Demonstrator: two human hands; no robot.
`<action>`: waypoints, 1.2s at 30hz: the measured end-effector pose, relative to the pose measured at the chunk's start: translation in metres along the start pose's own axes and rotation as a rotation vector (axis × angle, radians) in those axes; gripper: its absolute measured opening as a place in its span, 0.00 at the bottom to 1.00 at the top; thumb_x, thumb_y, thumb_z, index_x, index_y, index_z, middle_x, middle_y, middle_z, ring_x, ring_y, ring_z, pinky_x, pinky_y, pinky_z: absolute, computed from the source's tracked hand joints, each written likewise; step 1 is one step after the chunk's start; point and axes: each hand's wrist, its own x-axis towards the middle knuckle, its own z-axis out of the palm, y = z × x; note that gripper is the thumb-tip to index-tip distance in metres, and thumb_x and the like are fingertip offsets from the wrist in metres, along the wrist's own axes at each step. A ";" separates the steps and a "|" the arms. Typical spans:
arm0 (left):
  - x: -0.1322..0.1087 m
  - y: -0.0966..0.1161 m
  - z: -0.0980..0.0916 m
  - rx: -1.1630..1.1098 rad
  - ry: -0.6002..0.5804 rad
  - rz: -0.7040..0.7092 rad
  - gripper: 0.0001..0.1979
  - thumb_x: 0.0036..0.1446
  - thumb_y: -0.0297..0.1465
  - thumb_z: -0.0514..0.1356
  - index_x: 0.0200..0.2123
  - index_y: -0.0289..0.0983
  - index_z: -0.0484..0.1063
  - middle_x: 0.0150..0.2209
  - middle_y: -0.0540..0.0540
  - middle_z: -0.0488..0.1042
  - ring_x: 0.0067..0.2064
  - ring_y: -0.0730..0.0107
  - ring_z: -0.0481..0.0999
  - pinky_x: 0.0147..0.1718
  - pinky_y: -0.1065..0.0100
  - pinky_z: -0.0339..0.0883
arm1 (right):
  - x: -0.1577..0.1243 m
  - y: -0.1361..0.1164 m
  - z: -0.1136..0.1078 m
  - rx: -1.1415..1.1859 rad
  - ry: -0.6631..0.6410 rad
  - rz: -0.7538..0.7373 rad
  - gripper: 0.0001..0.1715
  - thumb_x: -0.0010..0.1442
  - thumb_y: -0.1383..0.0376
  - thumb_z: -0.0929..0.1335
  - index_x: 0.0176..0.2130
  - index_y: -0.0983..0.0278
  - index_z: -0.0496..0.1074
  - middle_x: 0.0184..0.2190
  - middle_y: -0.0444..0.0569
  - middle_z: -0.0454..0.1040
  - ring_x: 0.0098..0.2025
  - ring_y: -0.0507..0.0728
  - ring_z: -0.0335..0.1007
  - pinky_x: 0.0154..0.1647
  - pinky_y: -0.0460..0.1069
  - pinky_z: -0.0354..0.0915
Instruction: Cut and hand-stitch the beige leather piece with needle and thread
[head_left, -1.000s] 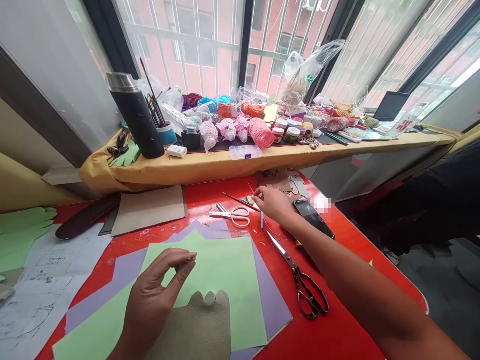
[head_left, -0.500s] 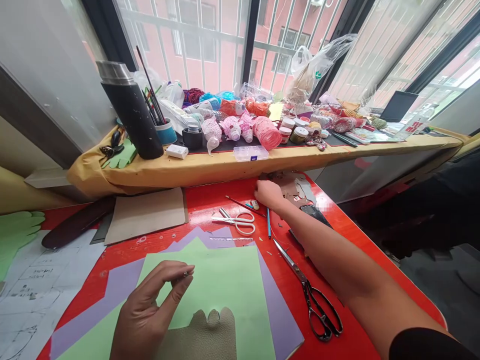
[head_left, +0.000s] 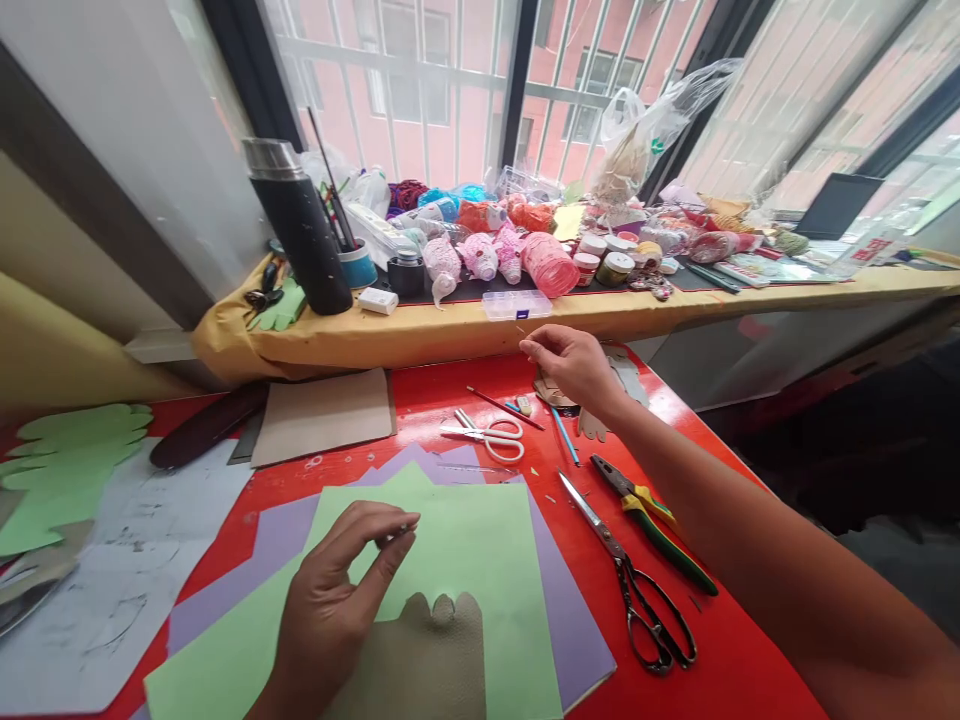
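My left hand is closed in a pinch over the green paper, with a tiny dark bit between thumb and forefinger that is too small to make out. Below and beside it lies a grey-brown leather piece with a scalloped top edge, partly covered by the hand. My right hand is raised over the far side of the table, its thumb and forefinger pinched together. A thin needle-like sliver sticks up from those fingertips. No thread between the hands can be made out.
Black-handled scissors and pliers lie at the right. White scissors, a pencil and a blue pen lie farther back. A crowded sill with a black flask borders the table.
My right hand has lifted off the table's far side and turned, showing the sliver at its fingertips. The pliers now show beside my arm. My left hand keeps its pinch; the view has shifted left.
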 end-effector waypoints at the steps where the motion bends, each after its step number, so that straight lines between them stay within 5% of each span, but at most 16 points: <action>1: 0.001 0.002 0.000 0.010 0.006 0.023 0.07 0.66 0.28 0.64 0.43 0.45 0.81 0.39 0.49 0.80 0.42 0.65 0.79 0.40 0.68 0.75 | -0.006 -0.009 -0.002 0.139 0.022 -0.015 0.21 0.69 0.49 0.67 0.39 0.63 0.77 0.33 0.49 0.81 0.35 0.56 0.76 0.37 0.49 0.68; 5: 0.006 0.008 -0.007 0.071 0.068 0.122 0.09 0.66 0.26 0.64 0.44 0.45 0.82 0.38 0.48 0.79 0.42 0.64 0.78 0.43 0.63 0.73 | -0.035 -0.048 -0.006 0.377 -0.118 -0.048 0.20 0.66 0.47 0.71 0.37 0.61 0.77 0.25 0.45 0.76 0.25 0.54 0.70 0.28 0.49 0.65; 14: 0.014 0.002 -0.025 0.306 0.154 0.213 0.14 0.69 0.26 0.61 0.50 0.48 0.82 0.40 0.47 0.76 0.44 0.63 0.74 0.44 0.62 0.70 | -0.105 -0.092 0.037 0.096 -0.379 -0.435 0.16 0.73 0.59 0.64 0.42 0.57 0.82 0.37 0.50 0.85 0.35 0.58 0.78 0.38 0.51 0.63; 27: 0.018 0.000 -0.028 0.373 0.125 0.304 0.16 0.69 0.24 0.60 0.51 0.49 0.82 0.39 0.47 0.74 0.43 0.63 0.72 0.43 0.62 0.70 | -0.113 -0.112 0.036 0.321 -0.440 -0.223 0.14 0.71 0.57 0.67 0.40 0.57 0.81 0.30 0.45 0.81 0.29 0.53 0.70 0.32 0.47 0.61; 36: 0.015 0.003 -0.027 0.356 0.100 0.314 0.19 0.69 0.21 0.59 0.53 0.49 0.81 0.41 0.47 0.74 0.45 0.63 0.73 0.44 0.62 0.69 | -0.115 -0.119 0.036 0.411 -0.462 -0.211 0.13 0.70 0.59 0.68 0.38 0.58 0.81 0.30 0.44 0.81 0.28 0.53 0.70 0.32 0.46 0.61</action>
